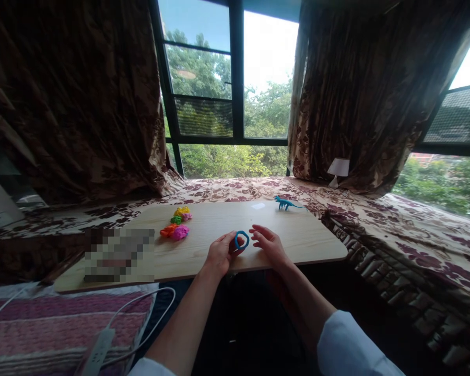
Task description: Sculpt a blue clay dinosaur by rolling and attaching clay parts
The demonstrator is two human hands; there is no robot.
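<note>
A blue ring (237, 240), apparently of modelling clay, stands upright above the near part of the wooden table (297, 237). My left hand (221, 251) grips its left side between thumb and fingers. Just right of the ring is my right hand (269, 244), fingers apart and nothing in them. On the far right of the tabletop stands a blue dinosaur figure (284, 203) with a long thin tail. Left of my hands lie soft-looking coloured lumps: yellow (182, 211), green (176, 220), orange (167, 231) and magenta (180, 232).
A small white piece (258, 206) lies near the table's far edge. The table's left end carries a blurred-out patch (119, 256). Below it, a white power strip (97, 352) with a cable rests on striped bedding (55, 324). A small lamp (339, 168) stands by the window.
</note>
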